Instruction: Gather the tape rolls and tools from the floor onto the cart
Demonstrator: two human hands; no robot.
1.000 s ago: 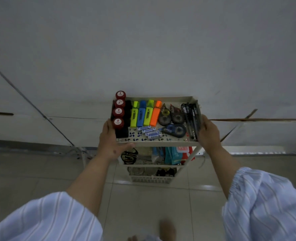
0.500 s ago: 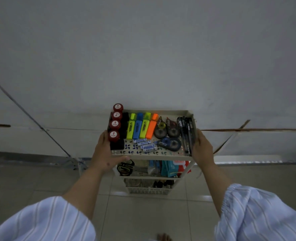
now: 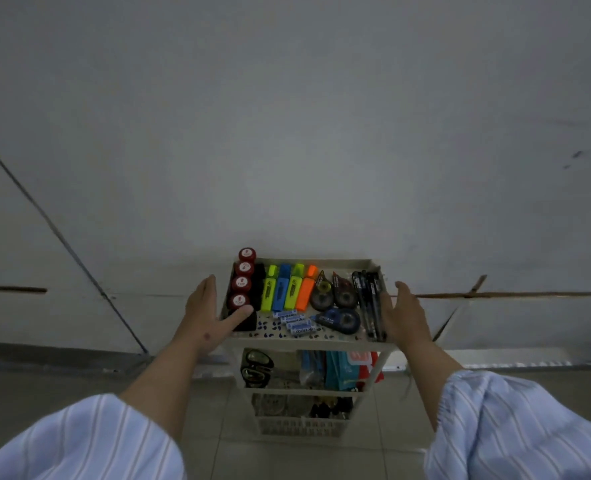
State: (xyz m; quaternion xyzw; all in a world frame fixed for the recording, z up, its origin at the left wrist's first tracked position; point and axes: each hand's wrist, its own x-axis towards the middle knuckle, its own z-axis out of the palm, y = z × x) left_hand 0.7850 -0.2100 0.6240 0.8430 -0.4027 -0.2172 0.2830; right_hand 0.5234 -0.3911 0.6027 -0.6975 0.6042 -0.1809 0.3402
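Wall (image 3: 287, 133): plain grey, fills the view from 9 through 12 to 3 o'clock.

Floor (image 3: 287, 455): pale tiles at 6 o'clock.

Cart (image 3: 308, 344): cream, three-tier, just below centre against the wall. Top tray full; middle tier holds scissors (image 3: 256, 367) and coloured packets (image 3: 347, 370); bottom basket contents too dim to name.

Left hand (image 3: 205, 317): open, fingers spread, at the tray's 9 o'clock edge, thumb reaching over the rim; holds nothing.

Right hand (image 3: 406, 318): open, flat beside the tray's 3 o'clock edge, empty; contact unclear.

Top tray, 9 to 3 o'clock:
- four red-capped stamps (image 3: 242, 284), one column
- four highlighters (image 3: 289, 289): yellow, blue, yellow, orange
- three correction tape dispensers (image 3: 337, 308)
- black pens (image 3: 368, 299), bundled
- small batteries (image 3: 296, 322) toward 6 o'clock
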